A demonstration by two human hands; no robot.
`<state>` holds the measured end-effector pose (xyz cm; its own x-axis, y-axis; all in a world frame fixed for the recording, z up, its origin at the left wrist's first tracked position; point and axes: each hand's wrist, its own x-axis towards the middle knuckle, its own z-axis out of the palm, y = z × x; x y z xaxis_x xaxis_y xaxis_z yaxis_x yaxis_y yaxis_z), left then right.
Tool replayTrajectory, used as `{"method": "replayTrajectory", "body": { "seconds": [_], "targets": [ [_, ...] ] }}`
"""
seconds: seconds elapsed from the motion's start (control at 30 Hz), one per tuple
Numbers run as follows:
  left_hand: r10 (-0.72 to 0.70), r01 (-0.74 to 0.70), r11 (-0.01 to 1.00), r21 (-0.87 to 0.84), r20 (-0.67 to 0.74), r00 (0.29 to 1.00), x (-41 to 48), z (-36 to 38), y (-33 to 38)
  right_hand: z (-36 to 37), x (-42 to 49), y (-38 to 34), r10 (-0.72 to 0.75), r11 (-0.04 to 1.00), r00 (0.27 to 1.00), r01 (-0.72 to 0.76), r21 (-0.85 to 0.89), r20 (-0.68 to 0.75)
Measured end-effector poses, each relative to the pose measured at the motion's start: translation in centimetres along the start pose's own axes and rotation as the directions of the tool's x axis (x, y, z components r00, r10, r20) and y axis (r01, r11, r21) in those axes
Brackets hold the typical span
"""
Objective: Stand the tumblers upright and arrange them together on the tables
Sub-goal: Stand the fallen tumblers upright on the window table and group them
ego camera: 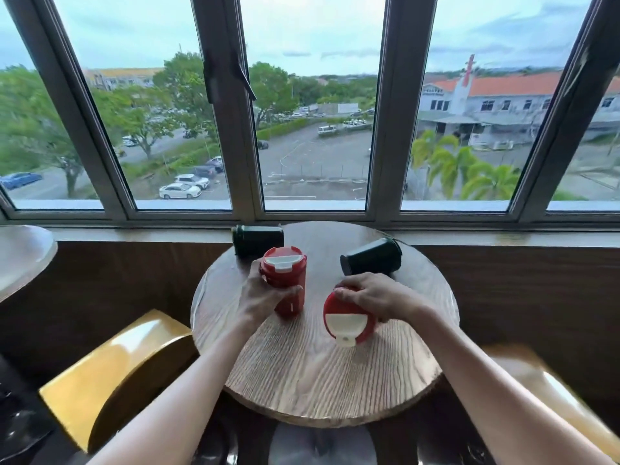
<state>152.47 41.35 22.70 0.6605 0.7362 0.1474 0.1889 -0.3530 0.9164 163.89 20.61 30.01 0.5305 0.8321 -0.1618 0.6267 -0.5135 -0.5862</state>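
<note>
Here, each hand's fingers grasp a red tumbler; two dark green tumblers (257,239) lie behind.

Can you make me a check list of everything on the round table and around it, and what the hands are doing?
Surface: round wooden table, bare at the near side.
Job's things: left red tumbler upright; right red tumbler tipped, lid towards the camera; two dark green tumblers lying on their sides.
Clutter: nothing seen.
Grippers: left hand grips the left red tumbler; right hand holds the right red tumbler.
Cables: nothing seen.
Surroundings: yellow chair, windows, second table.
</note>
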Motion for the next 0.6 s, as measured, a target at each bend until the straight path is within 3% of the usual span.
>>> {"method": "replayTrajectory", "body": {
  "seconds": [0.13, 0.27, 0.4, 0.6],
  "targets": [
    [0.038, -0.039, 0.999, 0.019, 0.039, 0.999, 0.0, -0.6, -0.6, -2.5, 3.1, -0.1, 0.079, 0.972, 0.991, -0.101, 0.213, 0.113],
    [0.045, -0.046, 0.999, 0.007, 0.056, 0.997, -0.5, -0.9, -0.6, -3.4, 6.3, 0.9, 0.065, 0.926, 0.984, -0.121, 0.357, 0.167],
    [0.023, -0.018, 0.998, -0.059, 0.083, 0.996, -0.6, -0.6, -0.9, -2.5, 8.4, 1.9, 0.066, 0.881, 0.989, -0.121, 0.457, 0.135],
    [-0.015, 0.039, 0.985, -0.166, 0.144, 0.990, -0.4, -0.7, -2.1, -0.5, 6.3, 3.5, 0.116, 0.768, 0.992, -0.056, 0.638, -0.054]
  ]
}}
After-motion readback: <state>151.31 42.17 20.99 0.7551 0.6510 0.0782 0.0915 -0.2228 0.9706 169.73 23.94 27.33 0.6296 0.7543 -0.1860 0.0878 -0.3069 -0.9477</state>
